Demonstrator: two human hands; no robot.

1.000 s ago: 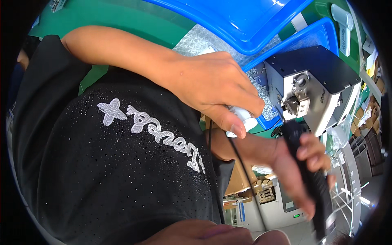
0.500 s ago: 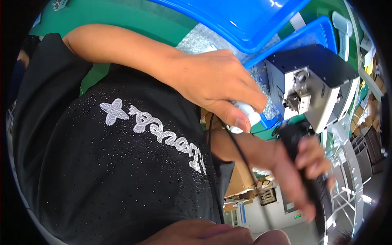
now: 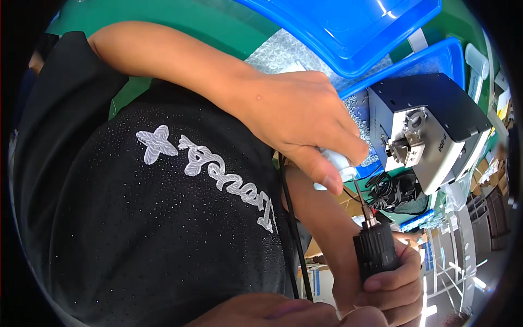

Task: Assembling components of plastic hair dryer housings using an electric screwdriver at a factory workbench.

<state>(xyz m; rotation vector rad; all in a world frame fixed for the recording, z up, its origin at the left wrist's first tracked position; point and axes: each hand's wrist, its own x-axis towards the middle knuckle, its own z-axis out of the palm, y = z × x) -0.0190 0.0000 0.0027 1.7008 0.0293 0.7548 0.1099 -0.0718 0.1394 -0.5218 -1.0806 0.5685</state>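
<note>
My left hand [image 3: 308, 117] comes in from the upper left, closed round a small white plastic part [image 3: 338, 163]. Most of that part is hidden by the fingers and thumb, so its kind cannot be told. Below it, my right hand [image 3: 392, 289] grips a black electric screwdriver [image 3: 376, 248] by its body. The long thin metal bit [image 3: 359, 193] points up at the white part, and its tip meets or nearly meets the part's end. To the right of my left hand stands a black-and-silver screw feeder [image 3: 430, 128] with a metal pick-up head.
Loose screws [image 3: 357, 117] lie in a blue bin [image 3: 455, 60] behind the feeder. A larger blue tray [image 3: 348, 65] and bubble wrap [image 3: 278, 52] are on the green table [image 3: 185, 22]. Coiled black cable [image 3: 384, 188] sits beside the feeder; a black cord [image 3: 294, 240] hangs along my shirt.
My right hand has swung the screwdriver from beside the feeder to the white part, and its bit now shows clearly. My left hand keeps its hold, slightly lower right in the view.
</note>
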